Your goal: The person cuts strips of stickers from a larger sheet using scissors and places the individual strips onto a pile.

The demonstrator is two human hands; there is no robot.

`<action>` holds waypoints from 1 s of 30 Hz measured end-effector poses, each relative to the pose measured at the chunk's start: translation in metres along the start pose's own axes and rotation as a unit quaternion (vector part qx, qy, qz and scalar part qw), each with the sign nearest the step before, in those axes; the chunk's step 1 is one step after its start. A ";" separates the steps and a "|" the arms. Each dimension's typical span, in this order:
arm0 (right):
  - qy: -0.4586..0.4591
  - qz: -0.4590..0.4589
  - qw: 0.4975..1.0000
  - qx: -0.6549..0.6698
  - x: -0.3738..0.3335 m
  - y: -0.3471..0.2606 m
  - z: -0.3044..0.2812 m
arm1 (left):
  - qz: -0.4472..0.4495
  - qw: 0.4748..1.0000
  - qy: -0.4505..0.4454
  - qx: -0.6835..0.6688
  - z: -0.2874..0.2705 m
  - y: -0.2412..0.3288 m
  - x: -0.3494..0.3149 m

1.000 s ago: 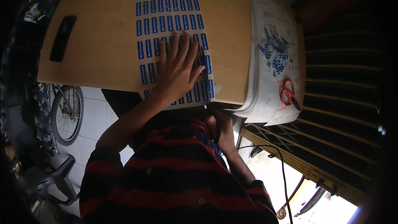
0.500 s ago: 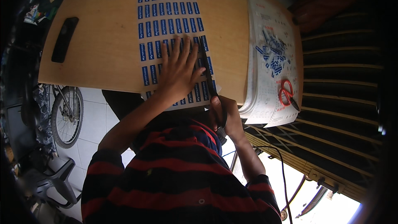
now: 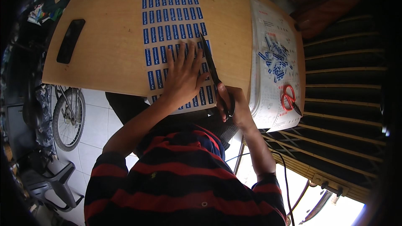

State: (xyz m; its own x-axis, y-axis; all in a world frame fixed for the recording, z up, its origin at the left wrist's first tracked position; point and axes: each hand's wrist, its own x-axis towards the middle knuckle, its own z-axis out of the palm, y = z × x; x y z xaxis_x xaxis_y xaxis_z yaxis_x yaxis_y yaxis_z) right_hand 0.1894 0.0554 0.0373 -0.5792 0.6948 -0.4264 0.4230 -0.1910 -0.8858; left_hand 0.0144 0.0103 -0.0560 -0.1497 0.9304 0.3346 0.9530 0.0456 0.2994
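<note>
A long sheet of small blue printed labels [image 3: 171,16] lies lengthwise on the wooden table, its near end hanging at the table's edge. My left hand [image 3: 184,73] lies flat on the sheet, palm down, fingers stretched out away from me. In my right hand [image 3: 232,102] is a pair of black scissors [image 3: 212,65], gripped by its handles near the table's front edge. The blades point away from me along the sheet's right side, by the last column of labels. Whether the blades are parted is hard to make out.
Right of the sheet, a stack of printed papers [image 3: 261,88] bears a pile of cut blue and white pieces [image 3: 276,60] and red-handled scissors [image 3: 289,98]. A black oblong object [image 3: 70,41] is on the left of the wooden table [image 3: 106,29]. A slatted metal gate [image 3: 343,86] stands at right.
The label sheet has shifted slightly toward me under my left hand. My right hand and the scissors have moved a little forward and to the right.
</note>
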 end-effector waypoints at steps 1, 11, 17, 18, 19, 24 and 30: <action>-0.001 -0.002 1.000 0.000 0.003 0.001 0.000 | 0.002 1.000 0.002 0.001 0.000 0.000 0.000; 0.001 -0.012 1.000 -0.015 0.031 0.001 -0.003 | 0.003 1.000 0.012 0.003 0.000 0.000 0.001; -0.010 -0.022 0.999 -0.024 0.045 -0.003 -0.004 | 0.013 0.999 0.037 0.005 0.003 -0.001 0.001; -0.009 -0.023 0.999 -0.022 0.048 -0.004 -0.003 | 0.012 0.999 0.036 0.006 0.004 -0.001 0.001; -0.005 -0.027 1.000 -0.011 0.051 -0.005 -0.001 | 0.012 0.999 0.037 0.008 0.004 -0.001 0.000; 0.014 -0.034 0.999 0.004 0.061 -0.011 0.005 | 0.004 0.999 0.038 -0.001 0.001 0.001 0.001; 0.007 -0.020 1.000 0.021 0.075 -0.011 0.005 | 0.000 1.000 0.025 -0.009 0.001 0.000 0.001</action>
State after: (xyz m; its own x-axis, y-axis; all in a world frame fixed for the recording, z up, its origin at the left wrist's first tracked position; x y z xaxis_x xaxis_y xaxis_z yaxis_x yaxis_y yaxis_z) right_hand 0.1381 0.1061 0.0146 -0.5852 0.7116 -0.3888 0.3707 -0.1918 -0.9088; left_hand 0.0144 0.0118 -0.0564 -0.1625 0.9114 0.3780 0.9484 0.0385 0.3148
